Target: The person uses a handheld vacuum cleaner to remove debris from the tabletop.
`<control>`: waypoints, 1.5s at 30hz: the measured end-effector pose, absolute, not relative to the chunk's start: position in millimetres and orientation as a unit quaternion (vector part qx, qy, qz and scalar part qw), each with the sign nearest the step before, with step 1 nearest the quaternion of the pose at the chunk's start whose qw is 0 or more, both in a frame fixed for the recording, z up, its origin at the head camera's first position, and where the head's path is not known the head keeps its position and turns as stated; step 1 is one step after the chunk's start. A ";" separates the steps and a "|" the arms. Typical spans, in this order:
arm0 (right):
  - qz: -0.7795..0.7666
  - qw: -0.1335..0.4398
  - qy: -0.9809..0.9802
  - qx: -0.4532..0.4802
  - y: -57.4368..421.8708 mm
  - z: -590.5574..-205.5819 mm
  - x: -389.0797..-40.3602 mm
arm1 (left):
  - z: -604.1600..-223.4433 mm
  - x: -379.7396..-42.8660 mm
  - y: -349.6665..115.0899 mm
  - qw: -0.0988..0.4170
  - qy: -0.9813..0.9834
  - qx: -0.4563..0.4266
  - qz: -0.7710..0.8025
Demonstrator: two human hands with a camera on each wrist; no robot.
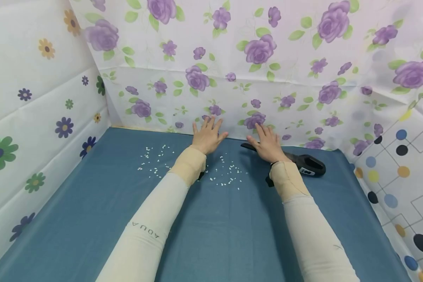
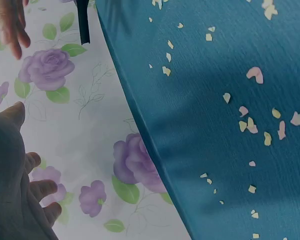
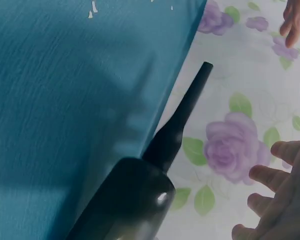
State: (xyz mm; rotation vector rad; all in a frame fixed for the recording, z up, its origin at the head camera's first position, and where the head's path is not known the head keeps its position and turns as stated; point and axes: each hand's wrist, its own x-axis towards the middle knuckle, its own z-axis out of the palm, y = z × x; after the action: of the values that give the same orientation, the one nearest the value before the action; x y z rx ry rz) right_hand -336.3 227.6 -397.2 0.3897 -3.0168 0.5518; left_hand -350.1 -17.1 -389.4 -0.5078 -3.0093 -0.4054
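Observation:
My left hand [image 1: 206,138] reaches toward the back of the table with its fingers spread, holding nothing. To its right my right hand [image 1: 267,145] is likewise spread and empty, above a black handheld vacuum cleaner [image 1: 312,165]. In the right wrist view the vacuum's narrow nozzle [image 3: 176,127] is apart from the fingertips [image 3: 262,174]; the right forearm hides part of its body in the head view. Small white, yellow and pink scraps [image 2: 297,119] lie scattered on the blue cloth, on both sides of my left wrist.
A blue cloth [image 1: 215,231] covers the table. Behind it hangs a white sheet with purple roses [image 1: 197,78]. Flower-printed sheeting [image 1: 49,156] stands at the left, and a dotted sheet [image 1: 391,184] at the right.

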 end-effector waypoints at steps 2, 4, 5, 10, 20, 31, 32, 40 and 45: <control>0.188 0.028 -0.973 0.131 230.8 -394.7 -333.0 | -389.1 -349.4 -16.5 0.036 -0.977 -0.165 -0.129; 0.198 0.030 -0.971 0.135 234.8 -392.1 -329.3 | -388.3 -348.0 -15.0 0.041 -0.977 -0.167 -0.126; 0.205 0.031 -0.969 0.134 237.4 -391.0 -327.5 | -388.1 -347.7 -14.1 0.044 -0.977 -0.169 -0.125; 0.225 0.030 -0.966 0.126 252.6 -389.6 -319.7 | -387.5 -348.0 -10.6 0.043 -0.975 -0.180 -0.127; 0.248 0.030 -0.959 0.131 263.8 -384.2 -309.3 | -383.6 -346.9 -7.8 0.036 -0.971 -0.181 -0.153; 0.273 0.052 -0.951 0.137 285.0 -391.3 -298.3 | -380.4 -344.3 -2.1 0.022 -0.960 -0.209 -0.185; 0.273 0.052 -0.951 0.133 286.9 -391.9 -297.3 | -380.1 -344.2 -0.9 0.020 -0.959 -0.209 -0.188; 0.294 0.062 -0.946 0.118 302.6 -392.8 -286.9 | -381.5 -341.2 8.0 0.021 -0.955 -0.226 -0.189; 0.299 0.064 -0.946 0.107 312.8 -393.5 -278.8 | -383.2 -339.5 12.2 0.023 -0.957 -0.230 -0.178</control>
State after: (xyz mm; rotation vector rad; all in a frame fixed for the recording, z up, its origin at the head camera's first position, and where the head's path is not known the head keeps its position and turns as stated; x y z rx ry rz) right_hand -278.8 312.8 -393.5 0.3220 -2.8574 0.9043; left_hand -339.5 12.2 -383.2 -0.7109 -2.9626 -0.5499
